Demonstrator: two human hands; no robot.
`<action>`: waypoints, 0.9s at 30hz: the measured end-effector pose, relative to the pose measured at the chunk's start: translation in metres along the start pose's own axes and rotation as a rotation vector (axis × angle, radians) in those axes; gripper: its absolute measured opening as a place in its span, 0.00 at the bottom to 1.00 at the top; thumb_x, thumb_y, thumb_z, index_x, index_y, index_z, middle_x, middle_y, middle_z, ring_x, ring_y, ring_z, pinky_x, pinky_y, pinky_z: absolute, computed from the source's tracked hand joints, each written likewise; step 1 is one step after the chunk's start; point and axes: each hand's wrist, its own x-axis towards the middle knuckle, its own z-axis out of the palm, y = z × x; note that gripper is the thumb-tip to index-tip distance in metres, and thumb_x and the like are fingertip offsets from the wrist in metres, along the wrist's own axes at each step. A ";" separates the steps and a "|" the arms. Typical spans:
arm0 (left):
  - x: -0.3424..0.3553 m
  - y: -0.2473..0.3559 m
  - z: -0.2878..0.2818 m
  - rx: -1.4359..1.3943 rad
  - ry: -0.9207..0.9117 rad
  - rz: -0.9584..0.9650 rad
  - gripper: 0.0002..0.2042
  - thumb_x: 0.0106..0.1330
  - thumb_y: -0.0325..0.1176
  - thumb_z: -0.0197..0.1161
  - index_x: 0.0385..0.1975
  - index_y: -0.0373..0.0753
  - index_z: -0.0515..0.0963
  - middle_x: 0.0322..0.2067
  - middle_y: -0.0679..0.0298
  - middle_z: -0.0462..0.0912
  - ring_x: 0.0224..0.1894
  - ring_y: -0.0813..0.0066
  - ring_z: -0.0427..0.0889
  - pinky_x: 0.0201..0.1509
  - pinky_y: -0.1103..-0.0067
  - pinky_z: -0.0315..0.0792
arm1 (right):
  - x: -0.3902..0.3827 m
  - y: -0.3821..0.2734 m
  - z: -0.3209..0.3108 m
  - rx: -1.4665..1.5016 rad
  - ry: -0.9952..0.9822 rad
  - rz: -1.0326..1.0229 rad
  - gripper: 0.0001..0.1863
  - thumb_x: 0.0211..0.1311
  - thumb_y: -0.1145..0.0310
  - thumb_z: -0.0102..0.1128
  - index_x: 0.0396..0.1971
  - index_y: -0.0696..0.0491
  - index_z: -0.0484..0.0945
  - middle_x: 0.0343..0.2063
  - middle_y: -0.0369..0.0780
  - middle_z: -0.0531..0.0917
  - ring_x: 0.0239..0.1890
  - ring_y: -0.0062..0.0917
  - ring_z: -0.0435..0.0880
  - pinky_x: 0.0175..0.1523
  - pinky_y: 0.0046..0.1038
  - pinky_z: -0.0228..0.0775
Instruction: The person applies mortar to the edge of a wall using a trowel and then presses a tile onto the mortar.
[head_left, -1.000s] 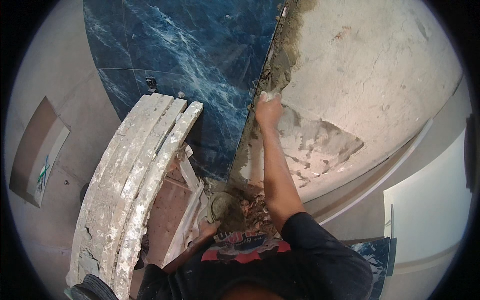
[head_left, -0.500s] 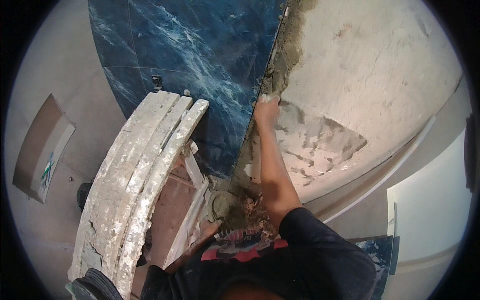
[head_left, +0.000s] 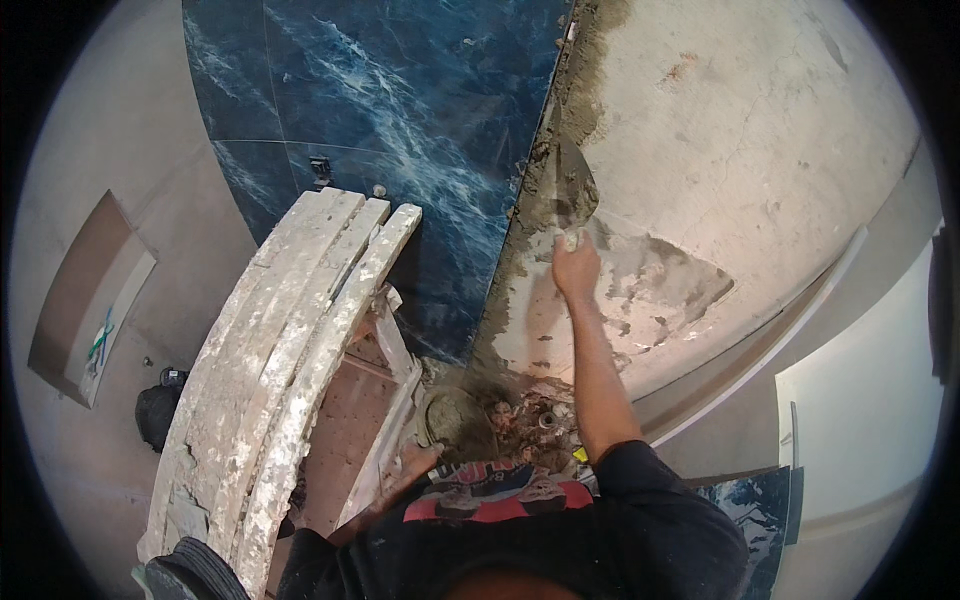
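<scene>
— What have the hands got hold of?

— The right hand is closed round the handle of a pointed steel trowel, blade up and laid flat against the wall. Held that way, I'd judge, so its face can press wet grey mortar onto the surface. The left hand is low by the person's chest, above a round pan of mortar; whether it is open or gripping anything I cannot tell.

— And where is the trowel on the wall?

— Just right of the edge of the dark blue marbled tiles, on the strip of mortar along that edge. Further right of the trowel is the bare pale plaster wall, with a patch already smeared.

— What's left of the trowel, lower down?

— Mortar-crusted wooden planks, a scaffold platform in front of the tiles, probably what gives reach to this height.
</scene>
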 end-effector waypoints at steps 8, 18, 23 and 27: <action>-0.003 0.024 -0.007 -0.025 -0.062 -0.078 0.26 0.50 0.50 0.71 0.36 0.29 0.85 0.33 0.43 0.87 0.43 0.48 0.87 0.47 0.61 0.79 | 0.045 0.012 -0.074 -0.413 -0.183 -0.112 0.27 0.67 0.50 0.58 0.55 0.55 0.78 0.42 0.54 0.85 0.45 0.51 0.85 0.51 0.49 0.76; -0.039 0.081 -0.042 -0.062 -0.096 -0.146 0.23 0.50 0.46 0.72 0.36 0.28 0.85 0.30 0.48 0.87 0.35 0.56 0.88 0.43 0.63 0.79 | 0.079 0.006 -0.117 -0.628 -0.020 -0.262 0.22 0.64 0.52 0.61 0.45 0.55 0.82 0.35 0.51 0.84 0.37 0.47 0.87 0.42 0.46 0.79; -0.027 0.068 -0.025 -0.042 -0.041 -0.163 0.23 0.50 0.44 0.73 0.37 0.29 0.85 0.31 0.48 0.87 0.37 0.56 0.88 0.44 0.64 0.79 | 0.090 -0.011 -0.128 -0.548 0.060 -0.294 0.22 0.64 0.53 0.61 0.47 0.55 0.82 0.38 0.52 0.84 0.37 0.49 0.86 0.43 0.47 0.78; -0.011 0.046 -0.003 -0.031 -0.006 -0.154 0.25 0.51 0.45 0.72 0.41 0.29 0.84 0.36 0.46 0.87 0.43 0.52 0.87 0.48 0.63 0.79 | 0.106 -0.013 -0.124 -0.366 0.013 -0.380 0.24 0.63 0.53 0.62 0.51 0.56 0.81 0.41 0.54 0.85 0.41 0.51 0.85 0.47 0.47 0.78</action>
